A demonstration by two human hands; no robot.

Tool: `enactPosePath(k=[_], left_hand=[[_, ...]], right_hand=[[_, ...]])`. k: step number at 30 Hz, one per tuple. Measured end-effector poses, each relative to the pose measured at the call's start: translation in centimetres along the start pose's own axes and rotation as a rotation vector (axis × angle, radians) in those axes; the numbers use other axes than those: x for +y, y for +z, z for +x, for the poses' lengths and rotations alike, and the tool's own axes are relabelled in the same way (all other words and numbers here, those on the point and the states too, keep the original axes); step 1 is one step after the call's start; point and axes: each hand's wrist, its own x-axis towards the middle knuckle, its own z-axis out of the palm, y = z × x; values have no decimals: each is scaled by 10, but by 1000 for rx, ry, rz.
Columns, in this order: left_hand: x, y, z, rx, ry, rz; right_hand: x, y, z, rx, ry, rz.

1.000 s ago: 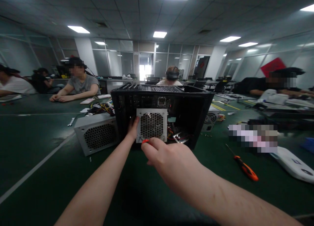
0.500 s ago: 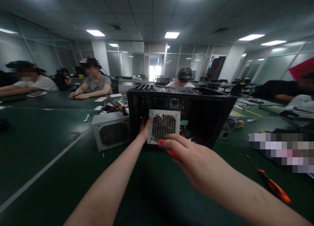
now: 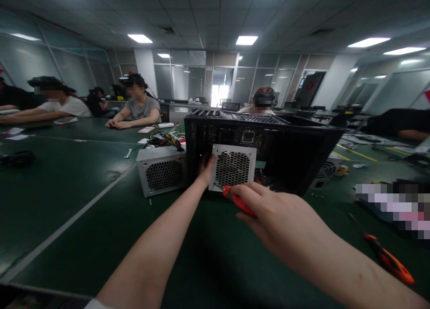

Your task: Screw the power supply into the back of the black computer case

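A black computer case (image 3: 295, 152) stands on the green table with its open side toward me. At its left part is a grey power supply (image 3: 234, 168) with a honeycomb grille. My left hand (image 3: 206, 171) is closed against the power supply's left side, some fingers hidden behind it. In my right hand (image 3: 265, 199) is a red-handled screwdriver (image 3: 242, 202), pointing at the power supply's lower left corner. Whether its tip sits on a screw is too small to tell.
Left of the case rests a second power supply (image 3: 161, 177) with bundled cables (image 3: 164, 140) behind it. A small wrench (image 3: 128, 153) lies farther left. An orange-and-black screwdriver (image 3: 389, 259) lies at the right, with small screws (image 3: 317, 195) nearer the case. Several people sit around.
My view has turned slightly left and down, so everything sits farther right in it. Both hands keep their places at the power supply, with the screwdriver still at its lower left corner.
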Motion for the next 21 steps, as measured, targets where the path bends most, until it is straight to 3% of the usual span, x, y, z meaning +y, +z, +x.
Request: enactPosePath(k=[10,21], left_hand=[[-1,-2,0,-18,4,29],[1,-1,-1,-18,15,4]], right_hand=[[-13,0,2,54,44,-26],[-20,16,-6,222,180,17]])
